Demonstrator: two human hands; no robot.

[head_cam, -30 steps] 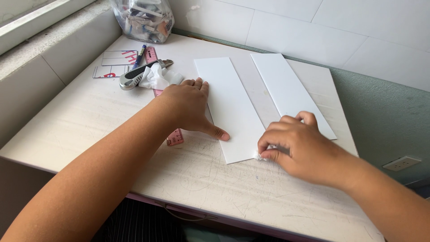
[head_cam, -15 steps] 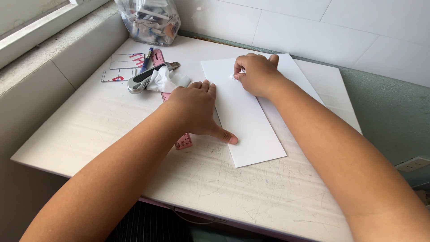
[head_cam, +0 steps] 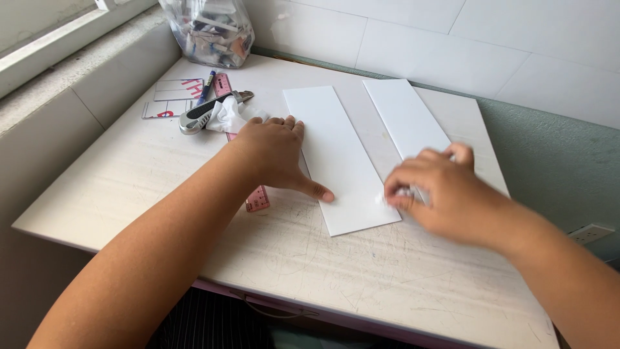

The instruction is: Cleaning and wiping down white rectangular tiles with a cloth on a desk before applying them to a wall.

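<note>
Pink ruler mostly under hand

left hand flat on white strip; right hand pinching small wad

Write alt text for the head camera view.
A person's left hand presses flat on a long white paper strip on a scuffed white table, while the right hand rubs a small white wad near its lower edge. A second white strip, pink ruler and utility knife lie nearby.
</note>
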